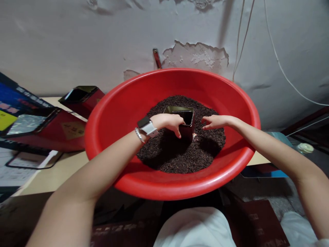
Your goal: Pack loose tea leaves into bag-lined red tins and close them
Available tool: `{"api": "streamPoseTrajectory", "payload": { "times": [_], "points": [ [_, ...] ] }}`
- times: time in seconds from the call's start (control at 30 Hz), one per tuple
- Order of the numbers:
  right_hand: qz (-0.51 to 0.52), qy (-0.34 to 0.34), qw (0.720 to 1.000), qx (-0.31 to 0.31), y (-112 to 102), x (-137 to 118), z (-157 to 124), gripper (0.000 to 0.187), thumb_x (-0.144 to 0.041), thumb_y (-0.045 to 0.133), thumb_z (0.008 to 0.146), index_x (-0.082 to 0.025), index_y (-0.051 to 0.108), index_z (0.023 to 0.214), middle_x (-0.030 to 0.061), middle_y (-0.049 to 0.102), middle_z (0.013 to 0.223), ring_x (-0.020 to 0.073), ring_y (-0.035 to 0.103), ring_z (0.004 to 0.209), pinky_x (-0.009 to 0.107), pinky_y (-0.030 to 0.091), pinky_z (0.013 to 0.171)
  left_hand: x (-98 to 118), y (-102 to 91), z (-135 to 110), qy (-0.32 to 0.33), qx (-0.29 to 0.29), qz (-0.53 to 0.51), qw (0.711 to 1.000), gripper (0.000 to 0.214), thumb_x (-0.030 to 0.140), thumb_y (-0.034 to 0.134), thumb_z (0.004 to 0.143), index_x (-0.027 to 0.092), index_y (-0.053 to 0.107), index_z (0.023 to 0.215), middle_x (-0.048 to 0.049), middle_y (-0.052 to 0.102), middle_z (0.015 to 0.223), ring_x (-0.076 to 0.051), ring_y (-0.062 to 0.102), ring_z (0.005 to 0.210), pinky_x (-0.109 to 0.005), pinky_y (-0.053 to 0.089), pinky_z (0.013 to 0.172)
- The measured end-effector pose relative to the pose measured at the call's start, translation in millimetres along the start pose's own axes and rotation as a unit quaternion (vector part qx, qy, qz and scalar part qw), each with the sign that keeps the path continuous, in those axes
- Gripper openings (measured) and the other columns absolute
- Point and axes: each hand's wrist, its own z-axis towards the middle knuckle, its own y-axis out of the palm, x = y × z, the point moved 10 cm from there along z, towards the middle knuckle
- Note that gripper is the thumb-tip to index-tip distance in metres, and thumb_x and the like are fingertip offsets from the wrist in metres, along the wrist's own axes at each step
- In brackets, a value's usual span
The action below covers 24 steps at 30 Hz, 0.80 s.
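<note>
A big red plastic basin (120, 113) holds a heap of dark loose tea leaves (180, 154). A square open metal tin (183, 115) stands sunk in the middle of the heap. My left hand (169, 122), with a watch on the wrist, grips the tin's near left side, fingers curled over its wall. My right hand (214, 121) hovers just right of the tin with its fingers bent and pinched together over the leaves; whether it holds leaves I cannot make out.
Two open red tins (69, 128) (82, 96) lie on the pale table at the left beside printed boxes (10, 113). A flaking grey wall (195, 56) with hanging cables stands behind. A dark red box (257, 219) sits at lower right.
</note>
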Motion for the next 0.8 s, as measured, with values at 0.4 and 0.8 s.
{"api": "streamPoseTrajectory", "payload": {
  "times": [0.4, 0.8],
  "points": [
    [-0.008, -0.01, 1.0, -0.026, 2.5, -5.1, -2.6, 0.043, -0.044, 0.049, 0.083, -0.018, 0.053, 0.116, 0.0084, 0.064, 0.097, 0.0219, 0.06, 0.088, 0.029, 0.043, 0.069, -8.3, 11.0, 5.3, -0.001, -0.05, 0.032, 0.998, 0.028, 0.038, 0.069, 0.068, 0.01, 0.07, 0.073, -0.0035, 0.061, 0.058, -0.013, 0.049, 0.054, -0.023, 0.032, 0.052],
    [0.022, 0.005, 0.999, -0.043, 6.1, -9.4, -4.6, 0.04, -0.039, 0.051, 0.083, -0.018, 0.052, 0.117, 0.0043, 0.065, 0.081, 0.018, 0.061, 0.079, 0.026, 0.041, 0.068, 6.6, 1.6, 25.7, -0.04, 0.084, 0.005, 0.996, 0.027, 0.035, 0.065, 0.072, 0.012, 0.07, 0.087, -0.0081, 0.066, 0.074, -0.019, 0.059, 0.066, -0.025, 0.039, 0.058]
  ]
}}
